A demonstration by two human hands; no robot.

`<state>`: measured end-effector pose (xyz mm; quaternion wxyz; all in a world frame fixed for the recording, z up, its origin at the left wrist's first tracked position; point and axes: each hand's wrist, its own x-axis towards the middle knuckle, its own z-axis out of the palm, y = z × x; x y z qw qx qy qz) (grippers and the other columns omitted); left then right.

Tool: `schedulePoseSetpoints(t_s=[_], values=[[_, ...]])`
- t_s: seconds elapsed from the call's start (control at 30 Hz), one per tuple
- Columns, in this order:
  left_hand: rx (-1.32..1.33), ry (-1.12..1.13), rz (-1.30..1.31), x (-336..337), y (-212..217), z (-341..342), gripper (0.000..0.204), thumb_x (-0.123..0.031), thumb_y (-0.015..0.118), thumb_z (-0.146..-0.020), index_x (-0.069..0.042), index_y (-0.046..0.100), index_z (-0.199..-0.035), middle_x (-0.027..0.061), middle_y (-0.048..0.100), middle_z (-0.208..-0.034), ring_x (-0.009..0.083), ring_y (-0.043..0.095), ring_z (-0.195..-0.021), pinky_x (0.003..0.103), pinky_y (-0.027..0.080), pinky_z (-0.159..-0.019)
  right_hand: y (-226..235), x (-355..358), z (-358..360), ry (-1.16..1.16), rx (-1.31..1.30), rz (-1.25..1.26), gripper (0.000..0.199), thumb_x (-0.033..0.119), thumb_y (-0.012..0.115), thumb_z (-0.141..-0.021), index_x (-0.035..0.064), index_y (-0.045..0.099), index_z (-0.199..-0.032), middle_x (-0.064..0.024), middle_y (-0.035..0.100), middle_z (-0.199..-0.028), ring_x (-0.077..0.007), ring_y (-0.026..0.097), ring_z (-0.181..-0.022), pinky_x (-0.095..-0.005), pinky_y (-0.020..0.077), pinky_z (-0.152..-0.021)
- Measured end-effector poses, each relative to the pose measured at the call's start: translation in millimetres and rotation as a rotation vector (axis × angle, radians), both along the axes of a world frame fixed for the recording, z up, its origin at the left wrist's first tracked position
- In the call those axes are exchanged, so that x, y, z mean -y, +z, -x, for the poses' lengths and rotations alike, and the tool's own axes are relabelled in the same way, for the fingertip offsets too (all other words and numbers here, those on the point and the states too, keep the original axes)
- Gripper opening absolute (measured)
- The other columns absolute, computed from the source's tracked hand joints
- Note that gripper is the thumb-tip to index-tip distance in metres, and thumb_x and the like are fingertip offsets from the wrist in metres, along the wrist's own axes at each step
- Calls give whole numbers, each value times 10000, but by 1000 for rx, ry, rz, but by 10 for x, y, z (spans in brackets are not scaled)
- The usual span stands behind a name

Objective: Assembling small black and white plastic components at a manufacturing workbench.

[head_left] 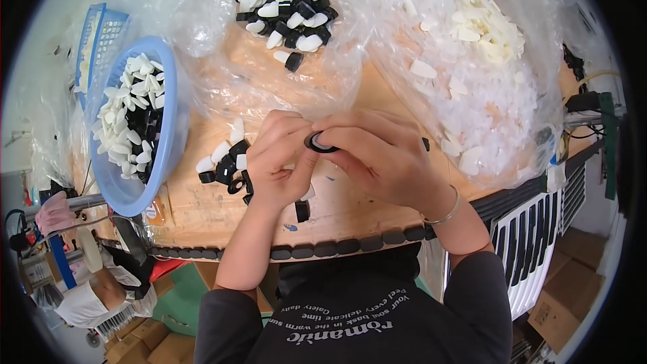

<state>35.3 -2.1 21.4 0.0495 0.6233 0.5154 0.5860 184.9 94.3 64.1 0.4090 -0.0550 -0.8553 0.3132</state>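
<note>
Both my hands meet over the wooden table around a small round black cap point(314, 142) with an open rim. My left hand point(278, 156) pinches its left side between thumb and fingers. The fingers of my right hand point(377, 152) close on it from the other side, with fingertips at its opening. Whether a white piece is inside the cap is hard to make out. Beside my left hand lie several black caps point(207, 177) and white oval pieces point(220, 152). One more black cap point(302, 212) lies between my forearms.
A blue basin point(176, 128) of white pieces and black parts stands at left, a blue basket point(101, 24) behind it. At the back is a pile of black caps with white pieces point(286, 10). White pieces point(488, 30) lie on plastic film at right. A person point(108, 290) is lower left.
</note>
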Motion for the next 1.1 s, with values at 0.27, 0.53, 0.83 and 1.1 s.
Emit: schedulePoseSetpoints(t_s=[0.27, 0.53, 0.83, 1.1], values=[[-3, 2, -15, -5, 14, -17, 220, 70, 672, -699, 46, 669, -917, 137, 657, -874, 289, 595, -797, 355, 480, -737, 32, 5, -19, -24, 42, -50, 190, 20, 732, -705, 46, 660, -878, -60, 673, -935, -221, 648, -713, -300, 517, -624], [147, -78, -4, 19, -86, -35, 177, 66, 650, -751, 62, 672, -927, 164, 676, -912, 287, 615, -865, 357, 479, -793, 2, -2, 7, -12, -8, -50, 184, 17, 731, -711, 52, 664, -879, -71, 675, -914, -219, 651, -724, -303, 518, -626], [-51, 183, -77, -35, -52, -140, 507, 48, 711, -688, 87, 560, -1171, 179, 648, -1073, 283, 617, -924, 362, 474, -856, -39, 47, 18, -172, 4, 120, 294, -13, 742, -697, 38, 618, -959, -78, 663, -844, -228, 646, -707, -302, 509, -629], [-283, 282, -136, -29, -37, -133, 522, 86, 718, -620, 81, 600, -1128, 210, 665, -992, 338, 630, -854, 386, 509, -780, -66, 132, 42, -261, -22, 43, 293, 71, 765, -682, 67, 628, -941, -54, 644, -799, -226, 623, -682, -314, 480, -648]])
